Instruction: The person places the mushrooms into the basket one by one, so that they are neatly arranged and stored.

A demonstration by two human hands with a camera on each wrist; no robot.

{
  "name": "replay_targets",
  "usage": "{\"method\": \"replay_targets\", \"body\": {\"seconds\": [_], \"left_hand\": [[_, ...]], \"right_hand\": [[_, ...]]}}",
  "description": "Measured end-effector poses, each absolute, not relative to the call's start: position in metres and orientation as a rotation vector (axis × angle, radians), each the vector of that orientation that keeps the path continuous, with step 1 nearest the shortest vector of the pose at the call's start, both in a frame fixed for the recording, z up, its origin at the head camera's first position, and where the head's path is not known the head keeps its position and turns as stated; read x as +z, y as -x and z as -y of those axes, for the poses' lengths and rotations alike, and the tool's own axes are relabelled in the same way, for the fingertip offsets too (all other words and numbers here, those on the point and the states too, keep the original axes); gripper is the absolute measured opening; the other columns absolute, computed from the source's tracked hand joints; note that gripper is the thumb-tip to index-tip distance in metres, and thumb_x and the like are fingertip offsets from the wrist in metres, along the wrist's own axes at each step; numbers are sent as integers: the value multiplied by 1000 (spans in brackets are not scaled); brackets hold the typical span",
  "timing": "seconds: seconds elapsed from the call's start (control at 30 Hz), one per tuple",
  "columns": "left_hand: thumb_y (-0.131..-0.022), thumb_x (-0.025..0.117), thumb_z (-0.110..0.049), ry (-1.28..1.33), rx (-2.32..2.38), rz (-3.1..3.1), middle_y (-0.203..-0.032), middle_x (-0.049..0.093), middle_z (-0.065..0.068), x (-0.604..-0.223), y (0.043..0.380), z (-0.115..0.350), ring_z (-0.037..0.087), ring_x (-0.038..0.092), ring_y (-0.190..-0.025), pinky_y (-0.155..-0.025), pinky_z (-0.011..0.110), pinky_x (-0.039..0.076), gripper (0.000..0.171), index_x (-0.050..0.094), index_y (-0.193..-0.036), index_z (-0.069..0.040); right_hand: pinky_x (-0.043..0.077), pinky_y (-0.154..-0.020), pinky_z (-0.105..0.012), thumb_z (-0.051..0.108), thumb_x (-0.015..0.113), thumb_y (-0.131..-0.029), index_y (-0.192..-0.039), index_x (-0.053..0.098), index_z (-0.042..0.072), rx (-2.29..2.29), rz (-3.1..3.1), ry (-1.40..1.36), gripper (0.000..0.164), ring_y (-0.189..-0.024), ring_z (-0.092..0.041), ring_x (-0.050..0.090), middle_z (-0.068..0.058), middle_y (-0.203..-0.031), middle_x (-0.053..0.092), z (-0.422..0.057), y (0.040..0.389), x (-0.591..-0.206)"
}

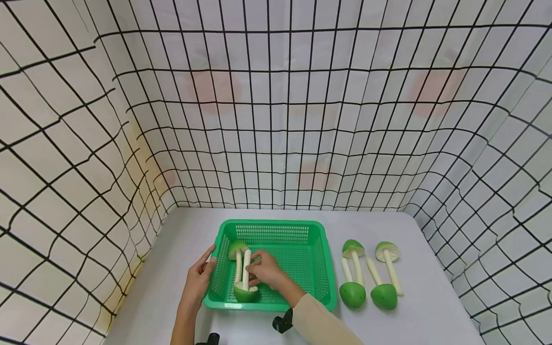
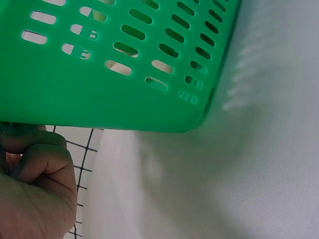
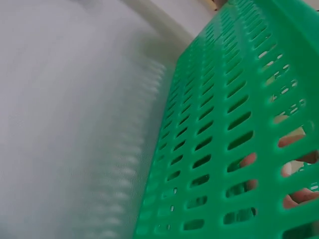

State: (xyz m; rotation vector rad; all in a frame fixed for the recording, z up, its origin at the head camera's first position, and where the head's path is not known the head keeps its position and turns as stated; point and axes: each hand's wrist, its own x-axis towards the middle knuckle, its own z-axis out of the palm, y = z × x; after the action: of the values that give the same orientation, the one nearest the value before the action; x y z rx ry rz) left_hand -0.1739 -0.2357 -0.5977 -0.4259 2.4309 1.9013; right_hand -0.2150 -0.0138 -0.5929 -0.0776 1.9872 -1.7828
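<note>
A green perforated plastic basket [image 1: 276, 306] stands on the white table. Inside at its left lie two green-capped model mushrooms with white stems: the first mushroom [image 1: 238, 250] has its cap to the back, the second mushroom [image 1: 247, 293] its cap to the front. My right hand [image 1: 265, 269] reaches over the basket's front rim and pinches the second mushroom by its stem. In the right wrist view its fingertips [image 3: 299, 196] show through the basket's slots. With my left hand [image 1: 199, 279] I grip the basket's left rim; curled fingers [image 2: 45, 162] show at the rim in the left wrist view.
On the table [image 1: 431, 306] right of the basket lie several more mushrooms in pairs, caps at opposite ends, among them a front-left mushroom [image 1: 352, 294] and a back-right mushroom [image 1: 387, 251]. Black wire mesh [image 1: 284, 100] walls the table at back and sides.
</note>
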Motion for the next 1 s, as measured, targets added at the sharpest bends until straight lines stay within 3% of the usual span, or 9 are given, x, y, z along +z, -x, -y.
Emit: {"method": "replay_targets", "body": {"seconds": [0.13, 0.4, 0.8, 1.0], "left_hand": [[-108, 53, -42, 443, 1910, -2457, -104, 63, 12, -598, 170, 236, 20, 50, -90, -75, 33, 43, 49, 48, -155, -33], [-107, 54, -43, 415, 1919, -2457, -105, 63, 14, -597, 170, 235, 20, 50, -91, -75, 34, 43, 50, 47, -156, -32], [-107, 54, -44, 396, 1910, -2487, -101, 63, 13, -596, 174, 234, 21, 50, -90, -78, 35, 42, 51, 47, -156, -32], [-107, 55, -42, 426, 1892, -2456, -96, 59, 8, -598, 174, 235, 20, 48, -88, -77, 34, 40, 49, 47, -155, -35]], "right_hand": [[62, -71, -47, 0, 68, -96, -133, 49, -4, -1762, -1975, 94, 42, -82, -38, 73, -18, -108, 59, 15, 212, -593], [60, -61, -38, 7, 68, -98, -130, 51, -4, -1644, -2041, 107, 37, -75, -31, 69, -17, -98, 64, 14, 209, -597], [53, -70, -42, 16, 67, -100, -124, 57, -3, -1571, -2191, 122, 32, -78, -28, 66, -10, -92, 67, 13, 212, -596], [51, -70, -40, 21, 67, -100, -129, 56, -2, -1503, -2274, 167, 39, -87, -27, 65, -12, -102, 67, 6, 211, -596]]}}
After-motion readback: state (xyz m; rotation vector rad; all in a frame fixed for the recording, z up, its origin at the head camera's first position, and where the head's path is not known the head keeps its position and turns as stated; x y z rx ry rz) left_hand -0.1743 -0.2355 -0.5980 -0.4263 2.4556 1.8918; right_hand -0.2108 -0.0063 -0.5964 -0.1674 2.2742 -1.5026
